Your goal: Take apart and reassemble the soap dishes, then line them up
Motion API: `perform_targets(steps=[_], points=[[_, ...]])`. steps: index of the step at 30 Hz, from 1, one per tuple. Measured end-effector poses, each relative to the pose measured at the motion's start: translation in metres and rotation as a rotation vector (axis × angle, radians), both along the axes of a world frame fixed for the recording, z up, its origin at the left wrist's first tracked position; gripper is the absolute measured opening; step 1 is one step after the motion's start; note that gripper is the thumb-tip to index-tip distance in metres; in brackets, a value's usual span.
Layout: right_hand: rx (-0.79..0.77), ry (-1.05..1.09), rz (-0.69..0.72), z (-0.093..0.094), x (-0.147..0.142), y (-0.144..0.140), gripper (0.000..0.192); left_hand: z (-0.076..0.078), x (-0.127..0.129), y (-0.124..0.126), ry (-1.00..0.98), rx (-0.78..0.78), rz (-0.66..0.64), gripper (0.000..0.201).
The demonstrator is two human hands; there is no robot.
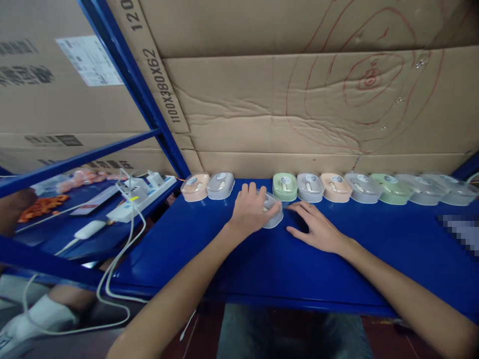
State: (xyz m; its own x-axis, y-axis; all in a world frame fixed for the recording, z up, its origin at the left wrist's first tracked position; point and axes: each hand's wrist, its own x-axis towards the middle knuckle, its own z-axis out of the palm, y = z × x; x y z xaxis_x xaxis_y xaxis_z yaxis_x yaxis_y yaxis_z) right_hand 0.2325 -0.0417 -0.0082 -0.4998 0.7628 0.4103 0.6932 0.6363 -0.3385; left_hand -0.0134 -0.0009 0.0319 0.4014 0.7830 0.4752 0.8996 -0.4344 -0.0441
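Observation:
My left hand (251,209) rests on top of a grey computer mouse (273,215) on the blue table (224,259), fingers curled over it. My right hand (318,227) lies flat on the table just right of that mouse, fingers spread and empty. Behind the hands a row of several pastel mice lines the cardboard wall: a peach one (195,187), a grey one (220,185), a green one (285,186), another grey one (310,187), a peach one (336,187), and more to the right.
A cardboard wall (299,109) backs the table. A blue rack post (138,85) slants at the left. A white power strip (144,197) with white cables (123,254) lies on the left shelf, beside orange bits (41,205). Another person's socked foot (41,314) shows at the lower left.

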Motion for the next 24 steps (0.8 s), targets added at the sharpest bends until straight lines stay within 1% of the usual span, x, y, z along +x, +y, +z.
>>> perform_targets(steps=[3, 5, 6, 8, 10, 12, 15, 17, 19, 22, 24], points=[[0.001, -0.008, -0.009, -0.001, -0.001, 0.0, 0.062, 0.002, -0.005, 0.005, -0.058, -0.062, -0.057, 0.038], [0.001, -0.011, -0.01, -0.002, -0.001, 0.0, 0.07, 0.001, -0.006, 0.007, -0.082, -0.076, -0.078, 0.035], [0.001, -0.012, -0.008, -0.003, -0.001, 0.0, 0.073, 0.0, -0.006, 0.007, -0.083, -0.062, -0.07, 0.037], [0.005, -0.013, -0.004, -0.004, -0.001, -0.001, 0.074, -0.003, -0.003, 0.005, -0.069, -0.01, -0.02, 0.047], [0.006, -0.016, -0.007, -0.004, -0.001, -0.001, 0.072, -0.006, 0.002, 0.001, -0.047, 0.023, 0.031, 0.059], [0.003, -0.018, -0.007, -0.004, -0.001, -0.001, 0.067, -0.007, 0.007, -0.004, -0.029, 0.027, 0.056, 0.061], [-0.004, 0.008, 0.004, -0.004, -0.001, 0.0, 0.059, 0.0, 0.009, -0.013, -0.014, -0.012, 0.061, 0.051], [-0.011, 0.047, 0.005, -0.004, 0.0, 0.002, 0.057, 0.007, 0.007, -0.019, -0.008, -0.066, 0.048, 0.049], [-0.021, 0.081, -0.001, -0.005, 0.0, 0.003, 0.06, 0.013, 0.004, -0.023, -0.016, -0.108, 0.026, 0.053], [-0.032, 0.088, -0.001, -0.006, 0.0, 0.005, 0.066, 0.018, -0.001, -0.028, -0.016, -0.123, 0.025, 0.059], [-0.038, 0.079, 0.002, -0.006, 0.0, 0.005, 0.07, 0.02, -0.002, -0.03, 0.034, -0.137, 0.002, 0.052]])
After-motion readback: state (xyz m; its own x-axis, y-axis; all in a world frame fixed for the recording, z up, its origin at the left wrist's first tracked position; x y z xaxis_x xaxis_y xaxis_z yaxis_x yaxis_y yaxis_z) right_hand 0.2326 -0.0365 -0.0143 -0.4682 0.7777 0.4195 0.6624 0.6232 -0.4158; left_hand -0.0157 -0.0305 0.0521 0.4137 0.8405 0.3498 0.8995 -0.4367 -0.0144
